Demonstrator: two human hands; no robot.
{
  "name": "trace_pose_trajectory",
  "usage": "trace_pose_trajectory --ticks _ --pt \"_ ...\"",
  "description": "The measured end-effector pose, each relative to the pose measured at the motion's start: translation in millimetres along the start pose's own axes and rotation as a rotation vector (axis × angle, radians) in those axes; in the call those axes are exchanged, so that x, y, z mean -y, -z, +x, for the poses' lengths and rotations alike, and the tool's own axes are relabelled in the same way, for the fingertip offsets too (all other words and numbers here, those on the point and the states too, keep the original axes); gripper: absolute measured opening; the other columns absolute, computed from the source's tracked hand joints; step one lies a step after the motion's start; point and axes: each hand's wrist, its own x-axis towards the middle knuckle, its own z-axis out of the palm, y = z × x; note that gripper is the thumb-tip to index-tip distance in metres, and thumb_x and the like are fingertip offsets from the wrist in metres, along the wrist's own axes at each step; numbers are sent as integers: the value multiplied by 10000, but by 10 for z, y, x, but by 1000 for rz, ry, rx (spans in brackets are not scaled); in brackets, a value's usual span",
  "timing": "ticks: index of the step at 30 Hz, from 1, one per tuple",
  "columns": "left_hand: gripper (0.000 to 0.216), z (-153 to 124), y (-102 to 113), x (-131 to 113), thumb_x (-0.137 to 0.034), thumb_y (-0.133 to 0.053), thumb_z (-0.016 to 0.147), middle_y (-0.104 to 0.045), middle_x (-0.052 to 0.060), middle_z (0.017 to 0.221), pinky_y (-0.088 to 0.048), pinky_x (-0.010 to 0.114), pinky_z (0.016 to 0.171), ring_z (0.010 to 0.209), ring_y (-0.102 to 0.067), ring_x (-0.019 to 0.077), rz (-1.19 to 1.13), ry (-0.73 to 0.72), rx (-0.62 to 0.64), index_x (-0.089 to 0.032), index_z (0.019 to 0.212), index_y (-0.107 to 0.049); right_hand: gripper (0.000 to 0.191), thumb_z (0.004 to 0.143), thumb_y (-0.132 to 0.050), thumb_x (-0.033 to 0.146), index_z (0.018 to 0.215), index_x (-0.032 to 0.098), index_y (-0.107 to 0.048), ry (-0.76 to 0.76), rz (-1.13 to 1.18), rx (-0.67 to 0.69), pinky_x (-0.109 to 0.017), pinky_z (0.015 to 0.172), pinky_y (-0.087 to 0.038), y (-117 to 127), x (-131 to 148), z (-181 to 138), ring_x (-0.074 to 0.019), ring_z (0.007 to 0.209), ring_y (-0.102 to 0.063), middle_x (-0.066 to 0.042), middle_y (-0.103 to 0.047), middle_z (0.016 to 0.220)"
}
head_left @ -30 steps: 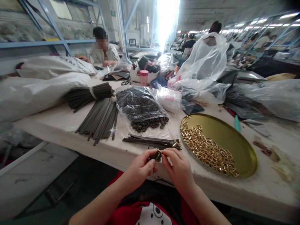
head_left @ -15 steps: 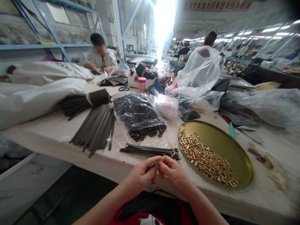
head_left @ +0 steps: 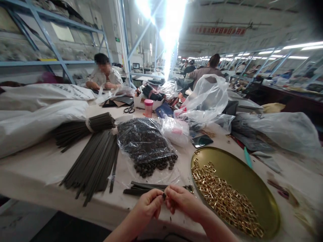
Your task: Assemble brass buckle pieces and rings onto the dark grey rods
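Note:
My left hand (head_left: 150, 203) is closed, pinching a small dark piece (head_left: 164, 195) between thumb and forefinger. Close against it, my right hand (head_left: 181, 201) is closed too, its fingertips meeting at the same piece; what else they hold is hidden. Just beyond the hands lies a small stack of dark strips (head_left: 143, 189), with gold buckles at its right end. A round gold tray (head_left: 246, 171) to the right carries a heap of gold rectangular buckles (head_left: 222, 198). Ahead, small black loops (head_left: 151, 168) spill from a clear plastic bag (head_left: 141, 137).
Loose dark strips (head_left: 92, 164) fan out at left, below a tied bundle (head_left: 102, 122). Further back are a phone (head_left: 202, 141), a pink-lidded jar (head_left: 148, 108), scissors (head_left: 129, 110) and plastic bags (head_left: 210, 90). A turquoise tool (head_left: 247, 157) lies beyond the tray. A co-worker (head_left: 104, 75) sits across the table.
The view has tilted up, so the table sits lower in the picture. My hands stay together, and the dark piece now shows at the left fingertips.

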Motion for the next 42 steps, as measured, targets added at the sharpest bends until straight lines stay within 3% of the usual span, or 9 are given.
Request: trace_pose_trajectory --ticks 2,4,8,12,17,21,27,34,42 --pt "404 104 29 -28 -533 -475 770 -377 -84 428 -170 195 404 389 -253 55 6 38 -35 -135 792 -544 216 877 -350 287 793 168 -509 93 -521 -229 -227 561 -425 219 81 197 -111 581 -542 3 -570 648" --pt "429 214 38 -67 -558 -479 749 -375 -89 411 -151 196 401 380 -238 54 4 91 -68 -136 803 -537 127 836 -410 192 842 167 -534 116 -723 -350 -269 675 -420 398 116 420 -151 748 -569 -37 -599 788" --pt "463 419 37 -149 -595 -484 712 -361 -95 390 -163 197 403 371 -246 55 -3 149 -83 -138 766 -535 107 761 -478 89 769 160 -559 81 -859 -368 -296 696 -400 512 34 751 -201 807 -580 -80 -601 828" --pt "454 569 40 -215 -579 -480 717 -356 -97 380 -169 199 404 365 -249 56 37 163 -95 -133 773 -549 125 789 -456 91 731 160 -542 70 -904 -364 -291 697 -398 502 -96 838 -206 807 -585 -100 -603 805" --pt "426 680 36 -256 -548 -480 720 -357 -96 391 -172 197 403 368 -262 60 75 138 -116 -132 762 -558 123 831 -435 173 749 160 -525 127 -791 -375 -324 723 -417 594 -81 744 -214 811 -585 -107 -610 818" --pt "406 720 53 -314 -534 -442 740 -339 -97 402 -185 199 403 375 -259 65 127 81 -140 -138 727 -530 300 906 -280 376 862 164 -488 189 -559 -342 -278 593 -472 548 45 484 -157 658 -611 -57 -624 752" --pt "392 653 -7 -372 -518 -470 738 -380 -74 448 -234 200 421 418 -314 70 195 36 -87 -140 652 -530 383 798 -442 543 817 164 -493 193 147 -265 -228 471 -422 279 199 138 -101 482 -525 11 -563 608" --pt "392 509 -42 -309 -499 -450 762 -394 -69 452 -240 201 422 425 -338 78 276 -1 -96 -135 701 -580 392 789 -428 563 817 177 -489 215 157 -338 -205 405 -345 152 222 55 -84 416 -445 50 -507 537" --pt "372 394 -42 -356 -463 -449 766 -386 -67 418 -222 202 405 401 -322 76 319 -12 35 -136 632 -564 401 773 -431 552 835 167 -525 152 38 -250 -186 352 -272 173 270 -72 -64 334 -366 81 -458 451"
